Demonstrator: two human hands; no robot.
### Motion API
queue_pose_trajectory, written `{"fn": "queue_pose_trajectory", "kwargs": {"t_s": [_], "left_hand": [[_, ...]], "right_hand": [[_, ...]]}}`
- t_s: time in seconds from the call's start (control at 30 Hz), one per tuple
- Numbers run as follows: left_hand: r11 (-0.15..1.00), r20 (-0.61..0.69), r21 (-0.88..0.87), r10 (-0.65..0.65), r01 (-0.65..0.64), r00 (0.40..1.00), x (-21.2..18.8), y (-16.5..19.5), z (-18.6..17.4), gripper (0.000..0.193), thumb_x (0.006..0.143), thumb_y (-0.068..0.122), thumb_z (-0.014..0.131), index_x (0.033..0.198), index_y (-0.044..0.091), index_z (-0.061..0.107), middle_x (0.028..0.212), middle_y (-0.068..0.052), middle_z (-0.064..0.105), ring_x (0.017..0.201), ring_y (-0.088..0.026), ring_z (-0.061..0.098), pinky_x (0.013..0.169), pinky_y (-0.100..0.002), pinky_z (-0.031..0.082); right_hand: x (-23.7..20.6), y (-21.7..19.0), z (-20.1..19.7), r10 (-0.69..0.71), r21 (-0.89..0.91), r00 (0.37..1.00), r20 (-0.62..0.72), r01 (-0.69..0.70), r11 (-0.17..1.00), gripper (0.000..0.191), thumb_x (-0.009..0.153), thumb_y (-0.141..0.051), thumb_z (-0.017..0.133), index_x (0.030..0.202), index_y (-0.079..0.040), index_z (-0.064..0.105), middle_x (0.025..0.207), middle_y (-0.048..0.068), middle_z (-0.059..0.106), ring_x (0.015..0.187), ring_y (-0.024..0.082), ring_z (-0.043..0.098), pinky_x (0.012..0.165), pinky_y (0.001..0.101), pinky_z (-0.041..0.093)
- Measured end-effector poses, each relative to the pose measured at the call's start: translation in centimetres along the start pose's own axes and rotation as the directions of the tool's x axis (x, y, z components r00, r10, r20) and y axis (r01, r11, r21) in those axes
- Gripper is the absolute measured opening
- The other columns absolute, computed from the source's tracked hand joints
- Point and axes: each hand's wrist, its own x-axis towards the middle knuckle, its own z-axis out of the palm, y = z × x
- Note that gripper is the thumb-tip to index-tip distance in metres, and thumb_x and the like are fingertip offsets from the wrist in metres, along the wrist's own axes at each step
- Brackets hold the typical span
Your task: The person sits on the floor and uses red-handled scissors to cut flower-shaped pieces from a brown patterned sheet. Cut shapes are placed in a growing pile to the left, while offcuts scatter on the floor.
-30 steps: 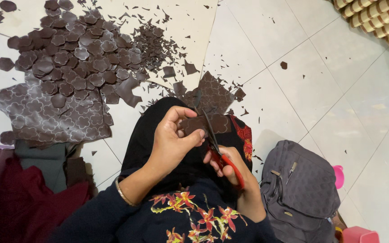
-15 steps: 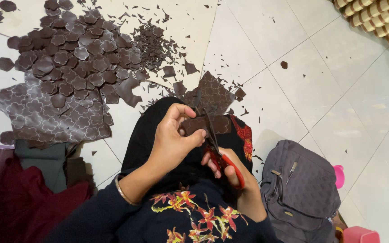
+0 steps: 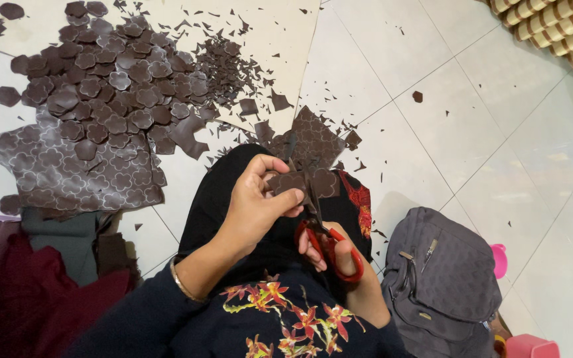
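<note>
- Left hand [image 3: 254, 211] pinches the dark brown patterned piece [image 3: 303, 183].
- Right hand [image 3: 335, 255] grips red-handled scissors [image 3: 329, 248], blades biting the piece.
- Flower cutouts [image 3: 117, 79] piled at ten o'clock on the floor.

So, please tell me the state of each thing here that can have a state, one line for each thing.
left hand: pinching the brown piece
right hand: fingers in the scissor handles
red scissors: blades at the brown piece
brown piece: held up, partly cut
patterned sheet: flat on the floor, edges cut
flower cut-outs: heaped loosely
grey backpack: zipped shut
</note>
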Motion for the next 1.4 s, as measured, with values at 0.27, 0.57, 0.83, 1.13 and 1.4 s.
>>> {"fn": "queue_pose_trajectory", "kwargs": {"t_s": [0.27,0.57,0.83,1.13,1.4], "left_hand": [[0.976,-0.025,0.208,0.077,-0.070,0.997,-0.5,0.6,0.6,0.034,0.085,-0.003,0.073,0.110,0.003,0.052,0.092,-0.006,0.067,0.071,-0.007,0.066,0.061,-0.021,0.057],[0.953,-0.046,0.299,0.063,-0.047,0.997,-0.6,1.5,0.8,0.035,0.082,-0.002,0.074,0.108,0.003,0.052,0.088,-0.006,0.069,0.066,-0.007,0.068,0.055,-0.021,0.058],[0.970,-0.045,0.225,0.106,-0.094,0.993,-0.8,0.9,0.9,0.034,0.084,-0.004,0.072,0.109,0.002,0.051,0.087,-0.006,0.066,0.067,-0.007,0.067,0.057,-0.020,0.057],[0.977,-0.052,0.194,0.102,-0.090,0.993,-0.8,0.7,0.9,0.034,0.084,-0.005,0.072,0.110,0.002,0.052,0.089,-0.006,0.066,0.068,-0.007,0.067,0.059,-0.020,0.057],[0.969,0.015,0.220,0.109,-0.110,0.994,-0.8,1.2,0.3,0.039,0.084,-0.004,0.073,0.114,0.003,0.050,0.088,-0.005,0.068,0.069,-0.006,0.066,0.058,-0.020,0.055]], "right_hand": [[-0.3,-0.1,0.2,0.052,0.023,0.998,-0.035,-0.051,0.998,0.111,0.064,-0.098,0.059,0.106,0.004,0.062,0.083,0.004,0.050,0.072,0.010,0.046,0.064,0.0232,0.039],[0.6,1.4,-1.6,0.021,-0.070,0.996,0.081,-0.015,0.997,0.108,0.063,-0.102,0.054,0.095,0.002,0.060,0.073,-0.001,0.048,0.059,0.007,0.045,0.056,0.0222,0.039],[1.2,2.9,-1.6,0.024,-0.030,0.996,0.084,-0.022,0.999,0.108,0.058,-0.103,0.053,0.092,0.000,0.059,0.070,-0.001,0.048,0.054,0.005,0.045,0.050,0.0217,0.040],[1.2,4.2,-1.9,0.021,-0.027,0.998,0.061,-0.019,0.999,0.107,0.057,-0.103,0.053,0.089,-0.002,0.058,0.066,-0.003,0.048,0.050,0.005,0.045,0.047,0.0213,0.040],[0.1,-0.9,0.9,-0.032,-0.041,0.999,-0.013,0.032,0.999,0.096,0.074,-0.094,0.053,0.095,0.000,0.058,0.074,-0.002,0.048,0.061,0.006,0.044,0.056,0.0215,0.038]]}}
